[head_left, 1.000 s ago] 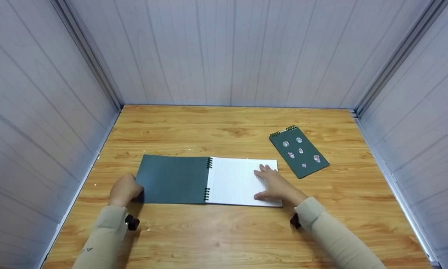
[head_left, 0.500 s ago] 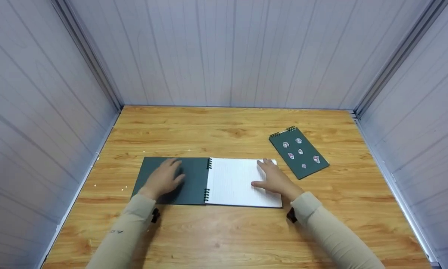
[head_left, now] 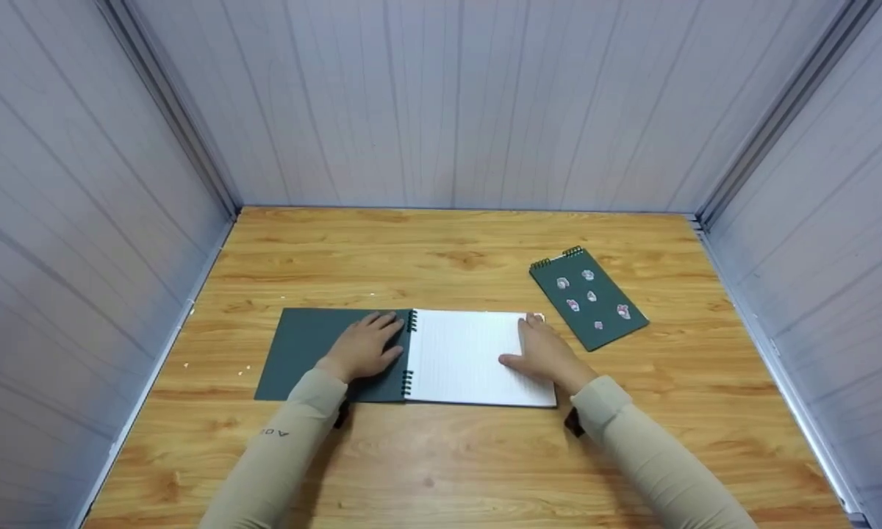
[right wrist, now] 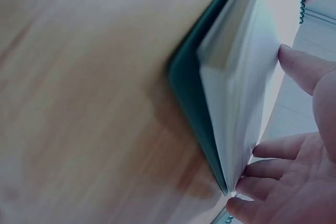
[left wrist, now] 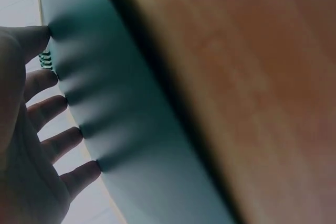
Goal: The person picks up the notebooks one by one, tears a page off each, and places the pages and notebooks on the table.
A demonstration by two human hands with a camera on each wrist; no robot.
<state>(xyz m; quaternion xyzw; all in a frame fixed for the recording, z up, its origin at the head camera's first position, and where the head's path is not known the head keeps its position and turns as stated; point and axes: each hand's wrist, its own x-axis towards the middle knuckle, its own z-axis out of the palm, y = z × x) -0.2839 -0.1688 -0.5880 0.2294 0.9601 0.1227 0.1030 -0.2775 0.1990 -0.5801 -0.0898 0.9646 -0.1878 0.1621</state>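
Note:
A spiral notebook lies spread flat, its dark green cover (head_left: 301, 353) to the left and its white lined pages (head_left: 463, 360) to the right. My left hand (head_left: 367, 347) rests on the cover close to the rings, fingers spread; in the left wrist view its fingertips (left wrist: 90, 170) touch the green surface. Over the right edge of the pages lies my right hand (head_left: 547, 354). The right wrist view has its thumb (right wrist: 302, 66) on the top page and its extended fingers (right wrist: 273, 167) at the page edge, above the green back cover (right wrist: 191, 98).
A smaller green spiral notepad (head_left: 588, 301) with several stickers lies tilted behind my right hand. Pale panel walls (head_left: 456, 103) enclose the wooden table (head_left: 441, 463) at the back and both sides. Tiny white specks (head_left: 248, 367) dot the table left of the notebook.
My left hand has left the cover's left edge and moved right across the cover to near the rings, its fingers now spread. The right hand has shifted only slightly at the page edge.

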